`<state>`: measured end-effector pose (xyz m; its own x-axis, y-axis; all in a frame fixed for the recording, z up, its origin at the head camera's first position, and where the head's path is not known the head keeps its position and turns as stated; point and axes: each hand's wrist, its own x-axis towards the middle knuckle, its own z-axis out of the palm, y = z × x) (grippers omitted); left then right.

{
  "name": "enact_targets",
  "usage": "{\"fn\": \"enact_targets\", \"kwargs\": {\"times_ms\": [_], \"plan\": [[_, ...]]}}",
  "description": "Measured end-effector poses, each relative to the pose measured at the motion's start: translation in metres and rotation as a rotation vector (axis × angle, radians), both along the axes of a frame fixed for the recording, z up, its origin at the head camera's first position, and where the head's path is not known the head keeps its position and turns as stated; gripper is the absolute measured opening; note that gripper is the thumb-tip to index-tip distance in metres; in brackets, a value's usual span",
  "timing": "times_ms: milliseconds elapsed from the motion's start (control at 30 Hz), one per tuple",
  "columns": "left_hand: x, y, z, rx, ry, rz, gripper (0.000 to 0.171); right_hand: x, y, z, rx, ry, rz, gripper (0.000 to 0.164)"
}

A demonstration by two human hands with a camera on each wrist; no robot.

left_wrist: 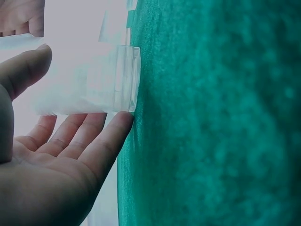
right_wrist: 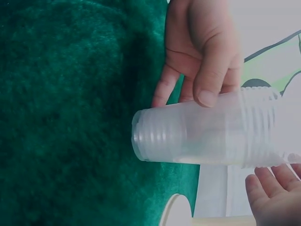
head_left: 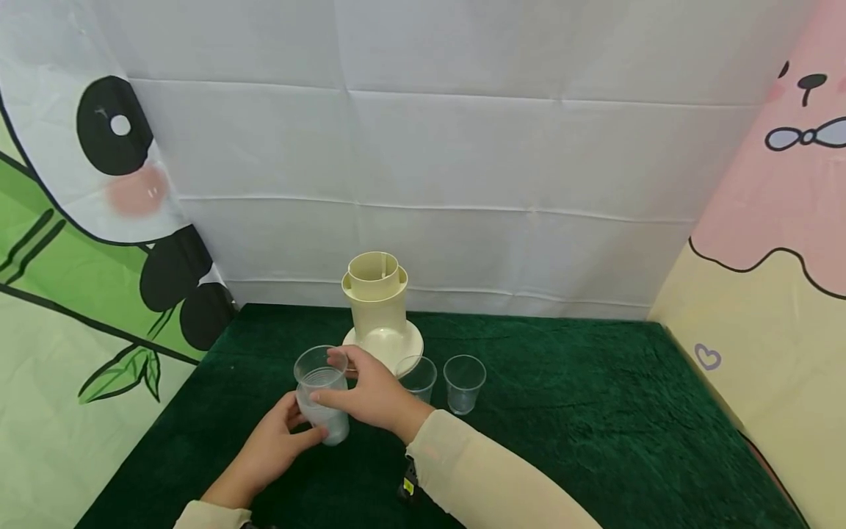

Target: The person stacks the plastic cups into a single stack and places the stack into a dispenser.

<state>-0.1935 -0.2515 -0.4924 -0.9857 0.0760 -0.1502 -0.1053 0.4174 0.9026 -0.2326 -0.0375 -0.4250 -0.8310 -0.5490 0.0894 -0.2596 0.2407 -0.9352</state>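
Note:
A stack of clear plastic cups [head_left: 335,426] stands near the left front of the green cloth. My left hand [head_left: 267,450] holds the stack low down, thumb on the near side and fingers on the other, as the left wrist view also shows. Over the stack's rims [right_wrist: 258,125] rises the top plastic cup [head_left: 309,365], which sits higher than the others. My right hand [head_left: 375,393] grips this top cup from the right, thumb in front and fingers behind. Two single clear cups, a left one [head_left: 423,376] and a right one [head_left: 465,375], stand to the right, the left one partly behind my right hand.
Behind the cups stands a cream-coloured cylindrical holder [head_left: 379,308] on a round base [head_left: 396,345]. A dark green cloth [head_left: 581,411] covers the table. White sheeting [head_left: 449,162] hangs at the back, with printed cartoon sheets at both sides.

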Motion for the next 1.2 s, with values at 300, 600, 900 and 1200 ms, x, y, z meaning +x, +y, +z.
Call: {"fn": "enact_targets", "kwargs": {"times_ms": [300, 600, 900, 1200], "plan": [[0.000, 0.000, 0.002, -0.006, -0.007, 0.012, 0.084, 0.001, -0.002, -0.008, 0.026, -0.015, -0.008, 0.066], [0.000, 0.002, 0.003, -0.015, 0.000, 0.008, 0.082, -0.001, 0.000, -0.014, 0.046, -0.043, 0.001, 0.066], [0.000, 0.001, 0.003, -0.012, 0.016, -0.005, 0.080, -0.001, 0.005, -0.012, 0.044, -0.029, 0.013, 0.071], [-0.001, 0.001, 0.002, -0.010, 0.004, 0.002, 0.081, -0.001, 0.012, -0.007, 0.024, -0.021, 0.013, 0.067]]}}
